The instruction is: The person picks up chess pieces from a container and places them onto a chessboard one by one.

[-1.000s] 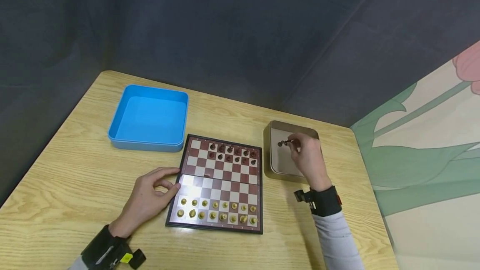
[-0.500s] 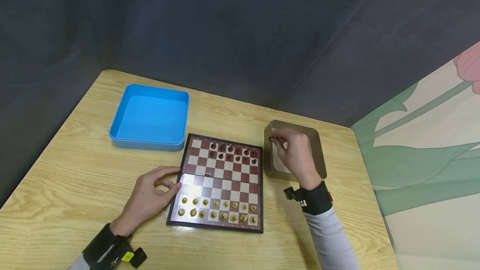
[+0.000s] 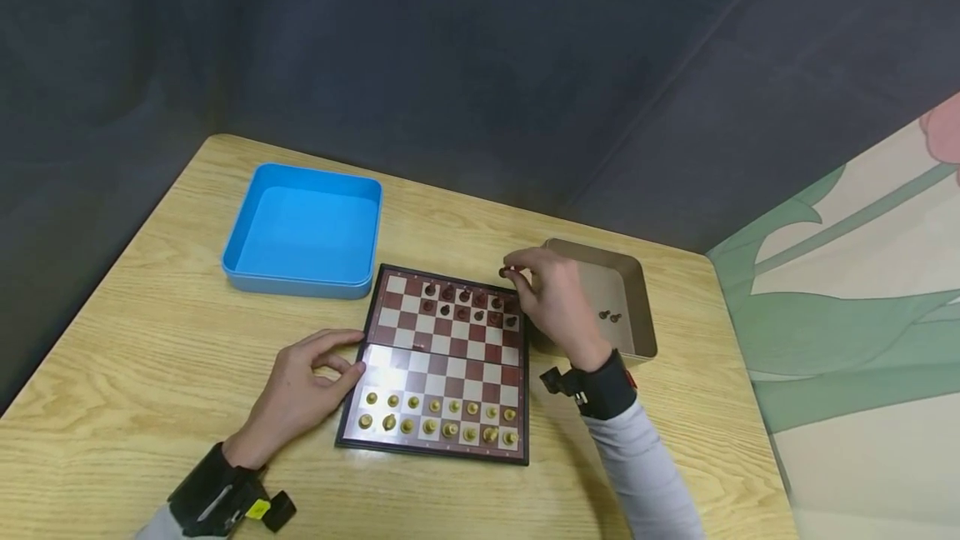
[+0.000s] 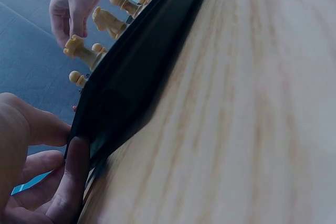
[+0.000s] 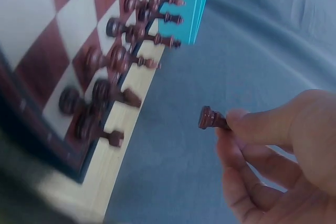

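My right hand [image 3: 558,298] pinches a dark red-brown chess piece [image 5: 210,119] between thumb and fingertips, just beyond the chessboard's far right corner. Its base points left in the right wrist view; the fingers hide its top. My left hand [image 3: 300,382] touches the left edge of the chessboard [image 3: 420,367] with thumb and fingertip, as the left wrist view also shows. Light chess pieces [image 3: 450,430] stand in two rows along the near side. Dark chess pieces [image 3: 462,313] stand in two rows at the far side, with bare squares on their left.
At the right, a metal tin [image 3: 645,307], partly behind my right hand, holds two small dark pieces [image 3: 609,317]. A blue tray [image 3: 300,227] stands at the back left of the wooden table [image 3: 135,315]. A dark curtain [image 3: 450,73] rises behind.
My right hand has moved left out of the tin, carrying the chess piece toward the board's far right corner. My left hand keeps its place at the board's edge.
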Demonstrator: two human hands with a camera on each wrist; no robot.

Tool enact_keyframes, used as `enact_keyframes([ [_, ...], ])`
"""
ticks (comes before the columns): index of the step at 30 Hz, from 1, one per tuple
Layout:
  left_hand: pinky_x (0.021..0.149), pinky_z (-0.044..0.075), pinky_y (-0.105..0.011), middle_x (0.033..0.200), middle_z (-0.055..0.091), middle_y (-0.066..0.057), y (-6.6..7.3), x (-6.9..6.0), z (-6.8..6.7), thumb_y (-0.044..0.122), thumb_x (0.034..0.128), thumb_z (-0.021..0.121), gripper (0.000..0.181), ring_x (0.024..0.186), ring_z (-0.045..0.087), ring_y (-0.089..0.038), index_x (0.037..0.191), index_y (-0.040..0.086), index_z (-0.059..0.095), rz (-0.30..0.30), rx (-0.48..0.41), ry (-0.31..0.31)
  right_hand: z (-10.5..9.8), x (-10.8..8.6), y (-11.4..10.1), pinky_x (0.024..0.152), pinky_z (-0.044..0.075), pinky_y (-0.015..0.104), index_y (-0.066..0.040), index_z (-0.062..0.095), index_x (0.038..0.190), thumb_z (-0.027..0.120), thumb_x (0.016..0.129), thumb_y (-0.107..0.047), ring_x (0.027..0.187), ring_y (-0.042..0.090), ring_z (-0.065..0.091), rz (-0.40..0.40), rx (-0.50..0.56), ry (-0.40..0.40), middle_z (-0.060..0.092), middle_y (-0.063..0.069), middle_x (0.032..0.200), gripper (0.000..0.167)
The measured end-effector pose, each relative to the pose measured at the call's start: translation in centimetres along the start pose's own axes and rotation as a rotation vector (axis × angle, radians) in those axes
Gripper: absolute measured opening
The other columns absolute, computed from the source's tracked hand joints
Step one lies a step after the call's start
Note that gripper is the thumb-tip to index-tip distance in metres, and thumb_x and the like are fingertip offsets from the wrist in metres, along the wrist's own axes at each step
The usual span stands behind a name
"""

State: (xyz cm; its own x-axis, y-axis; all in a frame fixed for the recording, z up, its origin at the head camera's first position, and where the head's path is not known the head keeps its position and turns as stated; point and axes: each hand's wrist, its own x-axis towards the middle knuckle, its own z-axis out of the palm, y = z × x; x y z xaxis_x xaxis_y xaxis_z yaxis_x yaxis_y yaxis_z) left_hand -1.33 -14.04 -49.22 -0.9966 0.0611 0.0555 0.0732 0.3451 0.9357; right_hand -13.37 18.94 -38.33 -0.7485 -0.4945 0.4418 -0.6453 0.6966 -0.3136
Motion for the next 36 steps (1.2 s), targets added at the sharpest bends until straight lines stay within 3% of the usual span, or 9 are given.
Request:
enact_keyframes([
  [13, 0.060, 0.063, -0.025, 0.119, 0.074, -0.013, 0.2, 0.1, 0.3, 0.007, 0.0940, 0.081, 0.042, 0.078, 0.074, -0.010, 0.135, 0.007, 0.071, -0.019, 0.010, 0.005, 2.3, 1.5, -1.9, 0.095, 0.064, 0.039, -0.003, 0.078, 0.117, 0.072, 0.101, -0.001, 0.111, 0.029, 0.074, -0.023, 0.077, -0.078, 0.077, 0.014, 0.117, 0.017],
  [17, 0.059, 0.062, -0.026, 0.115, 0.075, -0.012, 0.1, 0.1, 0.5, 0.006, 0.0936, 0.081, 0.042, 0.076, 0.074, -0.008, 0.135, 0.007, 0.071, -0.004, 0.002, 0.003, 2.8, 1.7, -2.1, 0.098, 0.063, 0.040, -0.003, 0.078, 0.117, 0.072, 0.101, -0.002, 0.113, 0.029, 0.073, -0.023, 0.093, -0.103, 0.077, 0.014, 0.119, 0.017],
  [29, 0.055, 0.060, -0.026, 0.105, 0.077, -0.010, 0.0, 0.3, 0.6, 0.004, 0.0931, 0.081, 0.042, 0.074, 0.073, -0.007, 0.133, 0.006, 0.072, 0.037, -0.008, 0.000, 4.2, 3.0, -2.6, 0.093, 0.062, 0.040, -0.008, 0.080, 0.113, 0.075, 0.101, -0.009, 0.107, 0.025, 0.073, -0.081, 0.040, -0.128, 0.078, 0.008, 0.115, 0.013],
  [36, 0.059, 0.063, -0.026, 0.112, 0.075, -0.012, 0.0, 0.2, 0.6, 0.004, 0.0932, 0.081, 0.042, 0.073, 0.074, -0.007, 0.134, 0.005, 0.071, 0.020, -0.021, -0.001, 5.2, 4.0, -2.9, 0.086, 0.061, 0.039, -0.009, 0.081, 0.112, 0.075, 0.101, -0.011, 0.103, 0.025, 0.072, -0.103, 0.040, -0.172, 0.078, 0.007, 0.114, 0.013],
])
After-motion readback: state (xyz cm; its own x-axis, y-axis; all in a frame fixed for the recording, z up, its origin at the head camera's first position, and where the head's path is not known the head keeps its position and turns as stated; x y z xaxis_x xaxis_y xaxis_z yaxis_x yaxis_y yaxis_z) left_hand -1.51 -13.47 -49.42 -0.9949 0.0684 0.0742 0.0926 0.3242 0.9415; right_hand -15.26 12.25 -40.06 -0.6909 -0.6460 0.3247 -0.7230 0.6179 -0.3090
